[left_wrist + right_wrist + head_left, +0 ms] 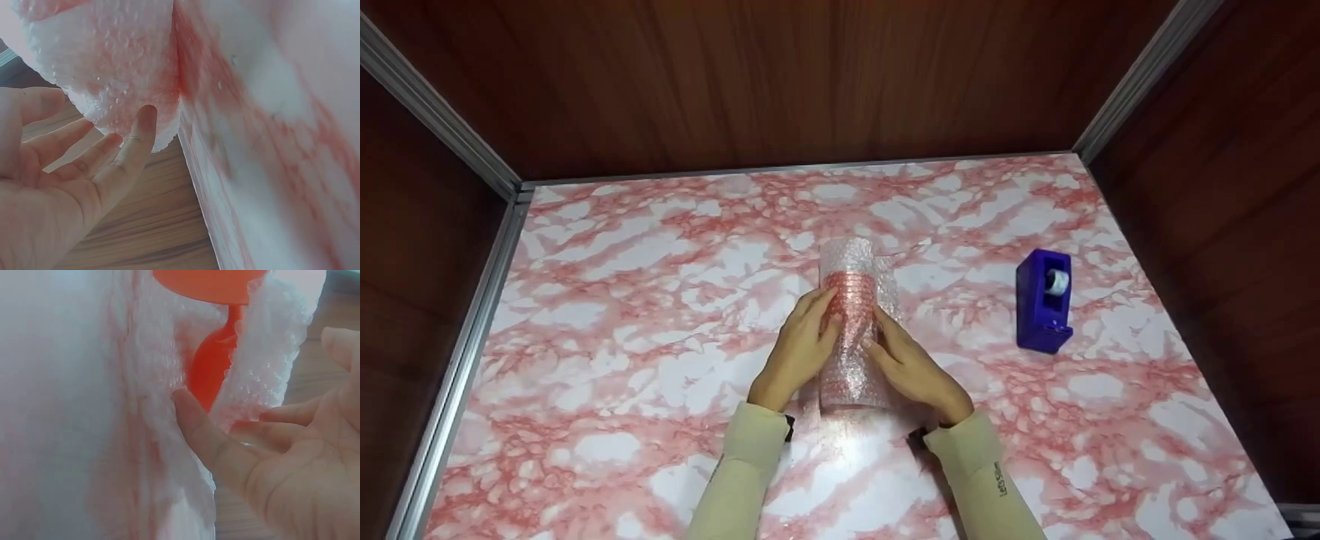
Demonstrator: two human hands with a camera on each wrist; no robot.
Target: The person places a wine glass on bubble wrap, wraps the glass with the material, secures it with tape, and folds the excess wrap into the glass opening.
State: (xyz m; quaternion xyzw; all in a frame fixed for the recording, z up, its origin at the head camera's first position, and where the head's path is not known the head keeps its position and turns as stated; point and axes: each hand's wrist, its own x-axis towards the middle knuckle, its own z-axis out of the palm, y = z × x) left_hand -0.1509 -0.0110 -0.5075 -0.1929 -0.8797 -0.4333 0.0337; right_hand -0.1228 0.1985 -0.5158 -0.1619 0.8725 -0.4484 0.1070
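Note:
A roll of clear bubble wrap point(849, 375) lies lengthwise on the table between the hands. Inside it, in the right wrist view, is an orange goblet point(209, 374), its round foot and stem showing at the open end. My left hand point(801, 349) rests on the roll's left side, fingers fairly straight and touching the wrap. On the other side, the fingers of my right hand point(913, 366) touch the wrap near its loose flap, which lies flat to the right. Both thumbs are on the near upper part of the roll in the head view.
A blue tape dispenser point(1033, 307) with a roll of tape point(1057, 282) stands to the right. The red-and-white marbled table point(660, 247) has dark wooden panels point(780, 82) behind and at both sides, with metal rails along the edges.

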